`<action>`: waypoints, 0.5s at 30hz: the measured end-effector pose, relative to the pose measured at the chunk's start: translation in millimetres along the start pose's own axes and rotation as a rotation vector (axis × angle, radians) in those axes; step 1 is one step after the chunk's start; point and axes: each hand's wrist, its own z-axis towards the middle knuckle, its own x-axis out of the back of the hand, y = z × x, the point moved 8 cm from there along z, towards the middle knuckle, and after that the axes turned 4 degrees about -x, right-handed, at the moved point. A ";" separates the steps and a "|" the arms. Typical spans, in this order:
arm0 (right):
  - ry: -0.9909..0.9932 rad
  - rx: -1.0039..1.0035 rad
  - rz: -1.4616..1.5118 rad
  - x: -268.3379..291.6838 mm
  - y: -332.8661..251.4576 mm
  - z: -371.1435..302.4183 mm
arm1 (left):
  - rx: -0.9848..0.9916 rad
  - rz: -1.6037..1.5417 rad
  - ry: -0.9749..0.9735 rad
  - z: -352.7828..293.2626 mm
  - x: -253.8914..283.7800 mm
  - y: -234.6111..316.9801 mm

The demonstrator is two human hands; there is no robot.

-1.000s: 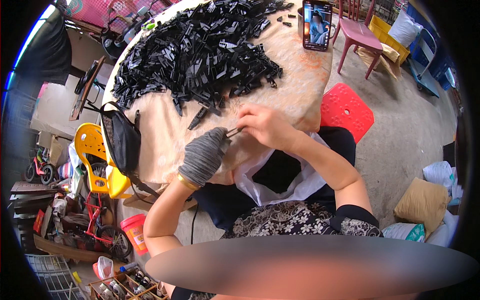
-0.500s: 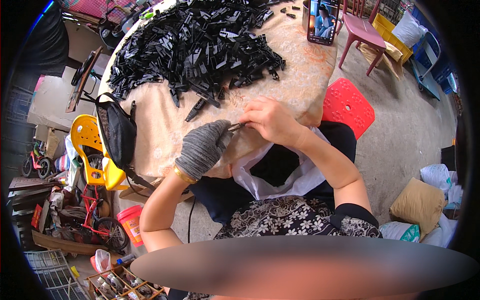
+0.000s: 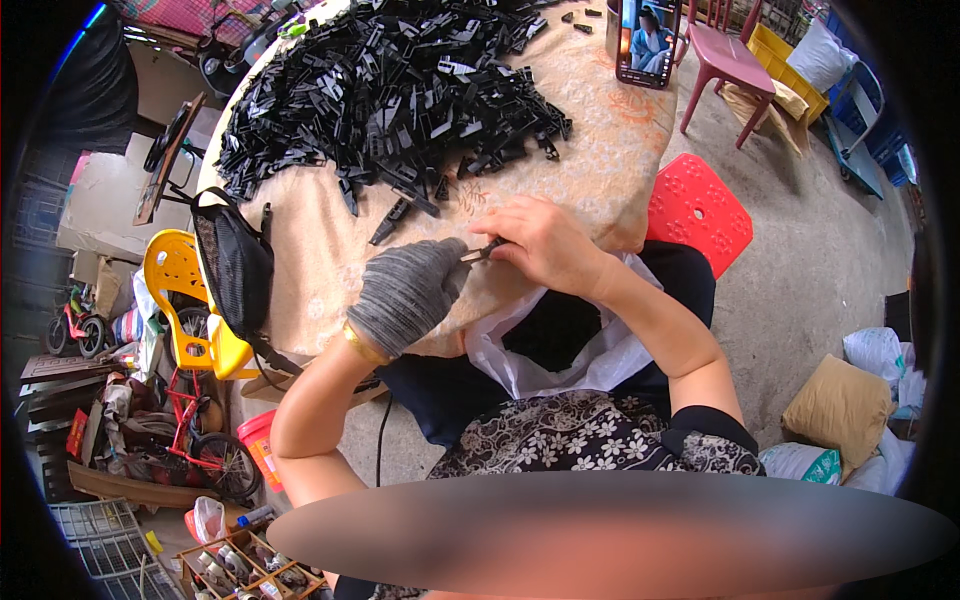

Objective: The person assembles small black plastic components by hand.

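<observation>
My left hand (image 3: 408, 298), in a grey knitted glove, is closed near the front edge of the table, with its fingertips around one end of a small black plastic piece (image 3: 482, 252). The other end of this slim piece sits in the pinch of my bare right hand (image 3: 545, 245). Its exact shape is partly hidden by my fingers. Beyond my hands, a large heap of black plastic pieces (image 3: 390, 100) covers the far part of the cloth-covered table (image 3: 315, 260). One long black piece (image 3: 391, 222) lies at the heap's near edge.
A white plastic bag (image 3: 490, 362) hangs open over my lap. At the far right edge of the table stands a phone (image 3: 648, 45) with a lit screen. A red stool (image 3: 700, 215) is at right, a yellow chair (image 3: 180, 275) and black mesh bag (image 3: 235, 262) at left.
My right-hand fingers have shifted slightly on the piece, and more of its dark end shows between them. My left hand stays nearly in place.
</observation>
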 end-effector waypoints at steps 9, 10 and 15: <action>0.136 0.096 -0.304 10.0 -11.5 -8.7 | -0.068 0.120 -0.197 27.4 -14.0 9.3; 0.138 0.092 -0.307 7.1 -16.7 -6.5 | -0.074 0.075 -0.213 30.2 -15.1 7.8; 0.181 0.171 -0.318 7.8 -29.2 -8.4 | -0.052 0.054 -0.308 40.0 -22.0 5.7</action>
